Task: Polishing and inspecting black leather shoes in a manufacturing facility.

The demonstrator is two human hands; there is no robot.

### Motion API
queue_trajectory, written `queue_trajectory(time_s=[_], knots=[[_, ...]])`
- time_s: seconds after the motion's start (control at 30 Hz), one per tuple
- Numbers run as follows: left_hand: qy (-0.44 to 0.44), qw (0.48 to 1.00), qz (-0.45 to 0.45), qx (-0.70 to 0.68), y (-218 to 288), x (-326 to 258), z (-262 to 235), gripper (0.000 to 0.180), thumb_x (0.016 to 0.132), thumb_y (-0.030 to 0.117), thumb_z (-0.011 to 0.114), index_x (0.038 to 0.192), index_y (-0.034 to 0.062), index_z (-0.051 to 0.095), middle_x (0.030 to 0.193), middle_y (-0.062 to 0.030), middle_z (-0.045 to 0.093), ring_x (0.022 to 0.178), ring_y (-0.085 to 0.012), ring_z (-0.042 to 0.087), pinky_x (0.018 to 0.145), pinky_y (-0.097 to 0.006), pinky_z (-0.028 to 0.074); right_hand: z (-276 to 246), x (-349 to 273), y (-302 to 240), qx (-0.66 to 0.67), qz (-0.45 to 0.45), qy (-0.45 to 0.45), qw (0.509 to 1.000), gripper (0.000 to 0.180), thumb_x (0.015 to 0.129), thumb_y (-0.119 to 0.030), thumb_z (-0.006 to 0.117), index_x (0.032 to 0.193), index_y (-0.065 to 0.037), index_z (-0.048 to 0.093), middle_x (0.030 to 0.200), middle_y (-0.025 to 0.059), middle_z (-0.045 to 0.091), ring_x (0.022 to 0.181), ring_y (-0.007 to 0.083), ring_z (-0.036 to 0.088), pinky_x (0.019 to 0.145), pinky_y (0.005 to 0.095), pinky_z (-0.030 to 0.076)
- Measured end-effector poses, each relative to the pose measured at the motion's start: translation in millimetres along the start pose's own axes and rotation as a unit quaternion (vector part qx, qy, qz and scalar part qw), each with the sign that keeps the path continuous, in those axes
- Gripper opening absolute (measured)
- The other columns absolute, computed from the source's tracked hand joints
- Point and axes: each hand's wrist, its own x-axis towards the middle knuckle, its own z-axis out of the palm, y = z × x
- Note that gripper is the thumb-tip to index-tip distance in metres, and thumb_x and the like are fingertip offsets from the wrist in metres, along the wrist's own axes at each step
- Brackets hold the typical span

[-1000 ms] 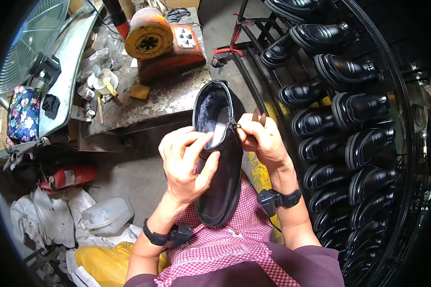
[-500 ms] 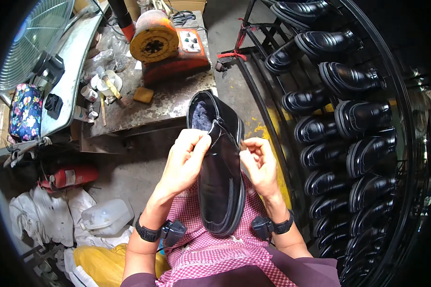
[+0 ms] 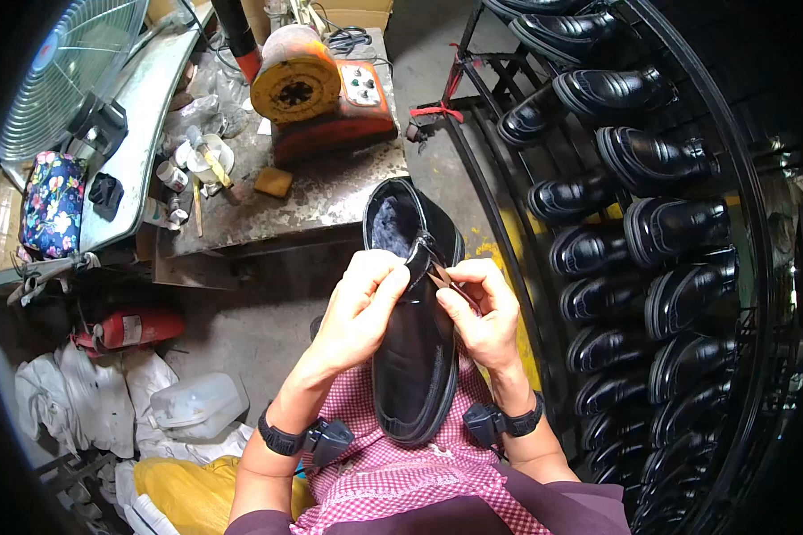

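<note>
Over my lap, toe toward me, is a black ankle boot [image 3: 412, 366] with a side zipper and grey-blue fleece lining. The edge of its upper is pinched between the thumb and fingers of my left hand [image 3: 363, 301], beside the opening. My right hand [image 3: 484, 306] is closed round a small pointed metal tool [image 3: 440, 275], its tip at the boot's side near the zipper. The tool's handle is hidden in my fingers, so its exact kind is unclear. A pink checked apron [image 3: 375, 464] lies under the boot.
Ahead stands a worn workbench [image 3: 294, 198] with an orange machine [image 3: 335, 125] and a yellow block [image 3: 273, 182]. A black rack [image 3: 473, 165] full of shiny black boots [image 3: 676, 223] runs along the right. At left are a fan [image 3: 71, 80], a red extinguisher [image 3: 134, 330] and a clear plastic container [image 3: 198, 403].
My right hand has brought the pointed tool in against the boot beside the zipper; its tip now shows clearly. The boot and my left hand have shifted slightly right, the left hand still gripping.
</note>
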Motion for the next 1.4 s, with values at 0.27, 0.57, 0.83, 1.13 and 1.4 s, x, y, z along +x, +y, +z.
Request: queue_trajectory(time_s=[0.27, 0.57, 0.83, 1.13, 1.4], knots=[[-0.006, 1.0, 0.014, -0.005, -3, -1, 2, 0.013, 0.087, 0.011, 0.053, 0.09, -0.0017, 0.056, 0.091, -0.0097, 0.052, 0.084, -0.0177, 0.052, 0.076, -0.027, 0.042, 4, 8, -2, -0.03, -0.071, 0.003, 0.997, 0.025, 0.068, 0.002, 0.071, 0.09, 0.001, 0.058, 0.085, 0.0057, 0.054, 0.074, 0.0115, 0.054, 0.063, 0.0212, 0.045], [0.003, 1.0, 0.005, -0.011, -3, -4, 3, 0.012, 0.088, 0.009, 0.051, 0.091, -0.0015, 0.056, 0.091, -0.0068, 0.052, 0.084, -0.0131, 0.051, 0.076, -0.025, 0.041, 1, 9, 3, -0.041, -0.092, -0.013, 0.995, 0.024, 0.069, 0.003, 0.07, 0.089, 0.0, 0.058, 0.084, 0.0045, 0.054, 0.069, 0.0096, 0.052, 0.059, 0.0189, 0.042], [0.011, 1.0, 0.001, 0.008, -3, -4, 4, 0.013, 0.087, 0.011, 0.054, 0.091, -0.0007, 0.057, 0.091, -0.01, 0.054, 0.085, -0.0176, 0.054, 0.076, -0.027, 0.043, -16, 2, 8, 0.252, 0.069, 0.062, 0.963, 0.016, 0.079, 0.0, 0.06, 0.094, 0.001, 0.056, 0.084, 0.0031, 0.056, 0.059, 0.0044, 0.047, 0.052, 0.0173, 0.038], [0.04, 0.999, -0.005, -0.025, -5, -4, 8, 0.014, 0.086, 0.011, 0.054, 0.091, -0.0023, 0.057, 0.091, -0.0102, 0.054, 0.086, -0.0186, 0.053, 0.077, -0.028, 0.042, -7, -4, 1, 0.066, 0.038, -0.021, 0.997, 0.026, 0.072, 0.005, 0.068, 0.094, -0.001, 0.056, 0.088, 0.0022, 0.055, 0.081, 0.0082, 0.055, 0.073, 0.0203, 0.046], [0.044, 0.999, 0.02, 0.001, -2, -5, 9, 0.014, 0.086, 0.011, 0.054, 0.09, -0.0017, 0.057, 0.091, -0.0105, 0.055, 0.085, -0.0186, 0.054, 0.077, -0.028, 0.043, -1, 3, -6, 0.046, 0.014, -0.02, 0.999, 0.025, 0.07, 0.005, 0.069, 0.091, 0.0, 0.057, 0.086, 0.0011, 0.053, 0.076, 0.0059, 0.053, 0.067, 0.0174, 0.044]])
